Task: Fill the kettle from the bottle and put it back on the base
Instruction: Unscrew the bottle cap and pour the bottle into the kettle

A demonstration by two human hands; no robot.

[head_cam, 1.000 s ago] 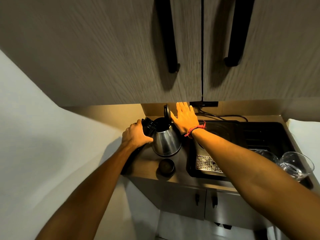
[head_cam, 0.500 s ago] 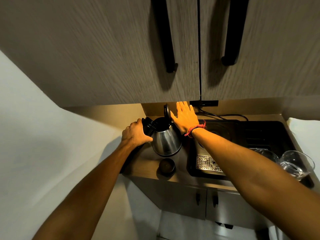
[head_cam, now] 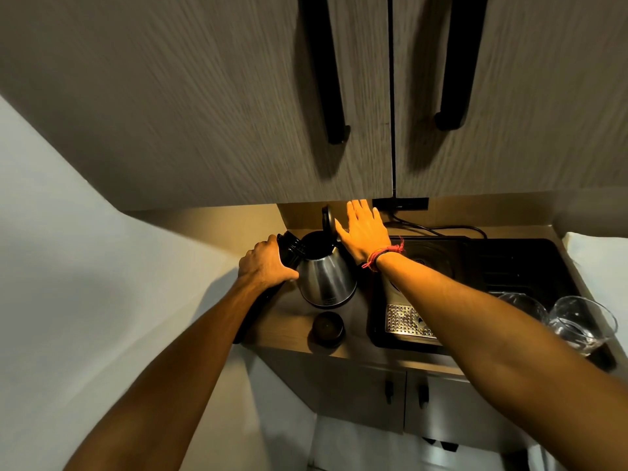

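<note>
A steel kettle [head_cam: 326, 280] stands on the wooden counter [head_cam: 289, 321] with its black lid [head_cam: 328, 219] tipped up and its mouth open. My left hand [head_cam: 263, 263] grips a dark bottle [head_cam: 289, 248] that is tilted, its neck at the kettle's left rim; most of the bottle is hidden under my forearm. My right hand [head_cam: 365, 231] is flat with fingers spread, its thumb side resting against the raised lid. I see no water stream. A dark ring shows under the kettle; I cannot tell whether it is the base.
A small round black cap-like item [head_cam: 328, 326] lies in front of the kettle. To the right sits a black tray [head_cam: 530, 263] with a metal grille [head_cam: 406, 319] and two glasses [head_cam: 577, 322]. Cupboard doors [head_cam: 238, 113] hang low overhead. A cable [head_cam: 441, 228] runs along the back wall.
Both hands, the bottle and the kettle stay where they were; only the view shifts slightly.
</note>
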